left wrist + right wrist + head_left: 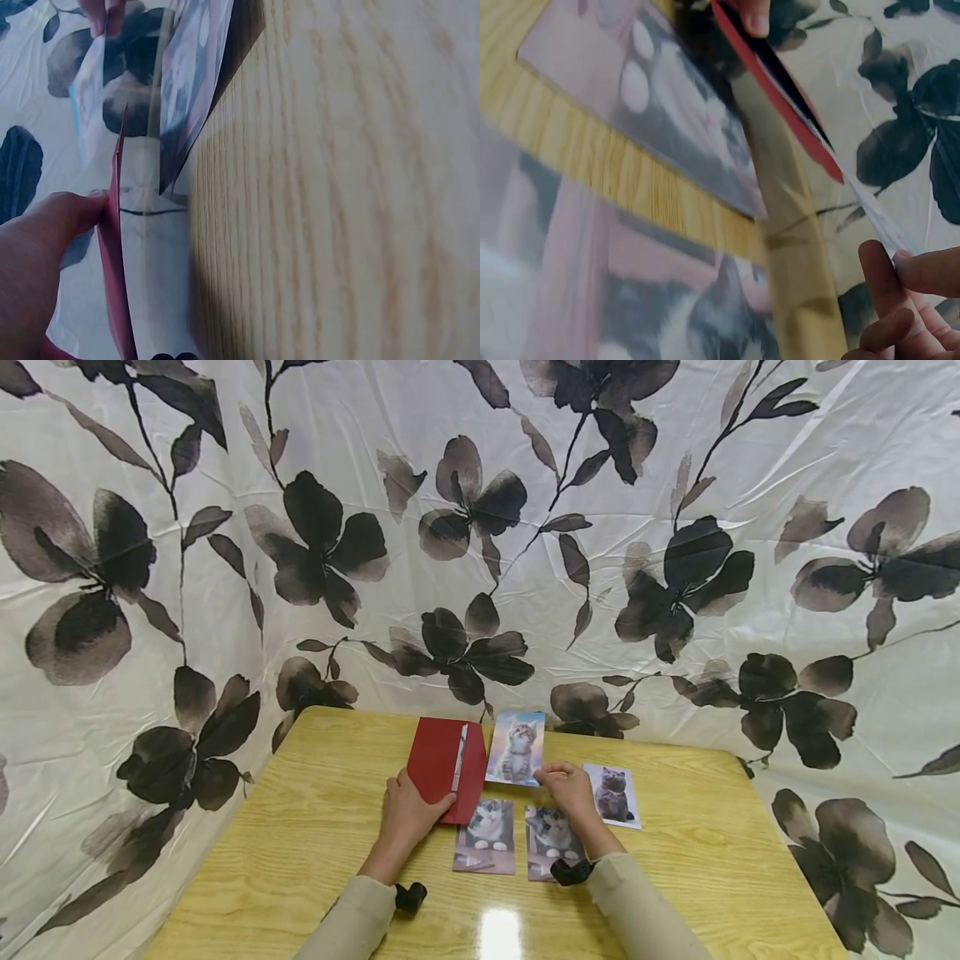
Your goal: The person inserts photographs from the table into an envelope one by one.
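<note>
My left hand holds a red envelope by its lower end, thumb over the front. A pale strip of paper shows in the envelope's opening. Between thumb and fingers my right hand pinches the lower right corner of a kitten picture card with a blue top, beside the envelope's open side. In the right wrist view the kitten card appears edge-on, its far end at the mouth of the red envelope. The left wrist view has the envelope on edge above the table.
Two similar cat cards, one on the left and one on the right, lie on the wooden table near me. A grey cat card lies further right. A floral curtain hangs behind the table.
</note>
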The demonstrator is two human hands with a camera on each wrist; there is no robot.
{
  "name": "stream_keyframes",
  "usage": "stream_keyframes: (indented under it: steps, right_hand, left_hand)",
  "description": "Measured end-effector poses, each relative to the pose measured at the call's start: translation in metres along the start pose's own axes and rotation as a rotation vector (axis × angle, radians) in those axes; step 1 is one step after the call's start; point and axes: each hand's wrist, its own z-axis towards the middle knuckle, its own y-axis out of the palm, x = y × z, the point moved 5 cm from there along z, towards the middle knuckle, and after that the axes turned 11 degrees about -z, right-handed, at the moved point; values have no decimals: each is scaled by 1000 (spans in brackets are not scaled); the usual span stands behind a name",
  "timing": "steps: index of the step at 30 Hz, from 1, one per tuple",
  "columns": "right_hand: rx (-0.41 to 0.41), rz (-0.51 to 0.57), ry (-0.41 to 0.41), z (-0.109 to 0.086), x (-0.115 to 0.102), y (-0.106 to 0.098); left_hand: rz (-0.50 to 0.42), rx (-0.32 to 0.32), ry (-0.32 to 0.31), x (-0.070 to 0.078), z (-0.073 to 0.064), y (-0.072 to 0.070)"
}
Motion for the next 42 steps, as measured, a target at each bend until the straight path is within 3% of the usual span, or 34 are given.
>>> stream_keyframes:
  steps: [7,17,42]
  right_hand:
    - [-15,10,-30,-3,-7,14]
    - [-75,52,3,-10,-9,33]
    - [-102,51,-11,-13,-7,56]
  left_hand:
    - [-2,17,18,3,1,-2]
    - [4,13,14,3,-1,-1]
    - [4,31,16,6,-4,-4]
